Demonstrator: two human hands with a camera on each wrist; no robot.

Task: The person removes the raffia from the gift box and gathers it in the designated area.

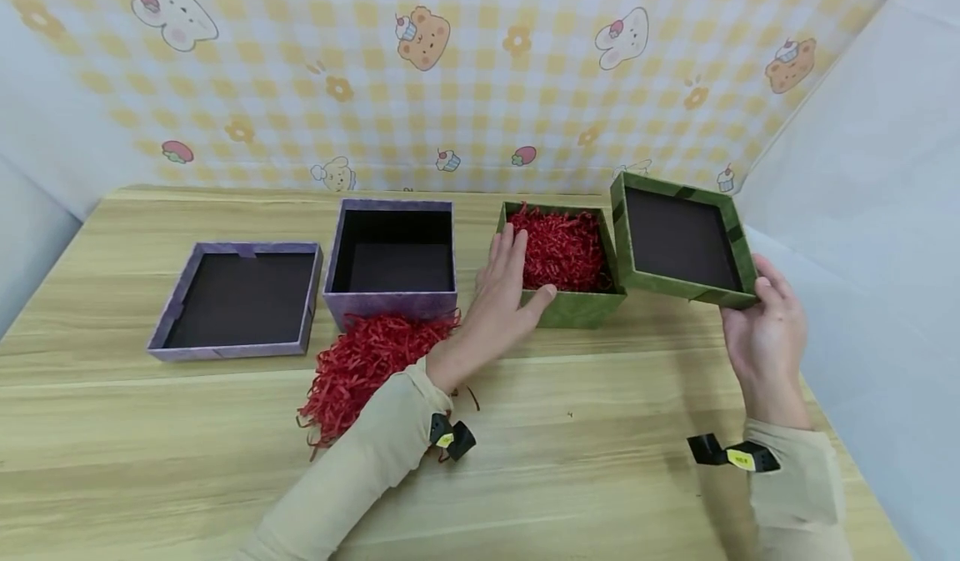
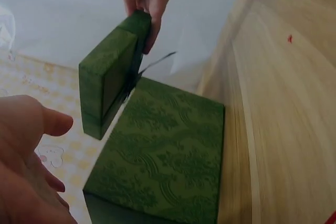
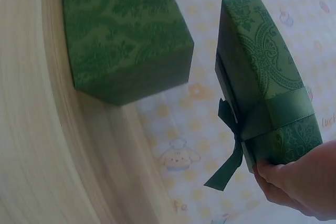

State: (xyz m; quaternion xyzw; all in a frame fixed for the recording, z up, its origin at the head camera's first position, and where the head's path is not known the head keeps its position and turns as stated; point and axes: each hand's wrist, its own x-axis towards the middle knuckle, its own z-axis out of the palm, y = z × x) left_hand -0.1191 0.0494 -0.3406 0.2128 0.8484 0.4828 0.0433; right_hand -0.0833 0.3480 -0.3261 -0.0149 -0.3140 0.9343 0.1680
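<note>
A green patterned box (image 1: pixel 573 309) filled with shredded red paper (image 1: pixel 562 248) stands on the table, right of the middle. My left hand (image 1: pixel 501 294) is at its left side, fingers extended; whether it touches the box or paper I cannot tell. My right hand (image 1: pixel 768 336) grips the green box lid (image 1: pixel 682 236) by its near right corner, up in the air and tilted, hollow side showing in the head view. The right wrist view shows a dark green ribbon (image 3: pixel 286 109) around the lid, with a bow hanging from its top.
Left of the green box stands an open purple box (image 1: pixel 390 304) with a dark interior. Its purple lid (image 1: pixel 232 350) lies hollow side up further left. A heap of red shredded paper (image 1: pixel 360 369) lies before the purple box, partly under the left forearm. A checked cloth (image 1: pixel 480 86) hangs behind.
</note>
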